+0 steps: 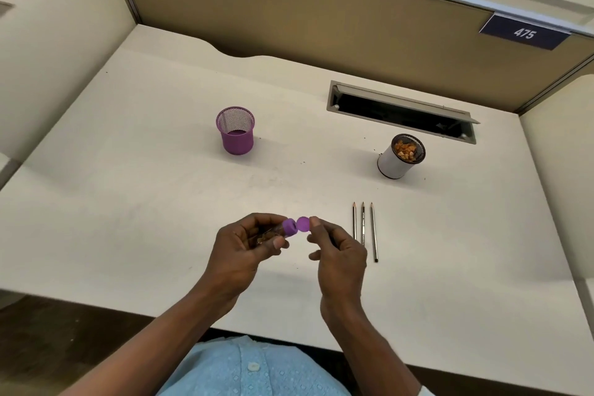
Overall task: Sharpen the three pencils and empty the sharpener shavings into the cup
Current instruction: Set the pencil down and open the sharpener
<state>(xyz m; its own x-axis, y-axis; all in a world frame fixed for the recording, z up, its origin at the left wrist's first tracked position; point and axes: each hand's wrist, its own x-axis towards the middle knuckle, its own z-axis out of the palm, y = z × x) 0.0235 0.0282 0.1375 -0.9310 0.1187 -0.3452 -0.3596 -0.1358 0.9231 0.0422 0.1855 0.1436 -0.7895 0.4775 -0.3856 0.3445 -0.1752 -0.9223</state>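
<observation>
My left hand (pixel 247 243) grips a purple sharpener (pixel 283 230) whose clear barrel holds brown shavings. Its purple end points right. My right hand (pixel 334 244) pinches a small round purple cap (pixel 303 224) right beside that end. Three pencils (pixel 363 228) lie side by side on the desk to the right of my hands, their pointed tips facing away from me. A white cup (pixel 393 162) with orange-brown shavings inside stands further back on the right.
A purple mesh pencil holder (pixel 236 135) stands at the back centre-left of the white desk (pixel 128 190). An open cable slot (pixel 401 112) lies behind the white cup. Tan partition walls enclose the desk; small specks of shavings dot the surface.
</observation>
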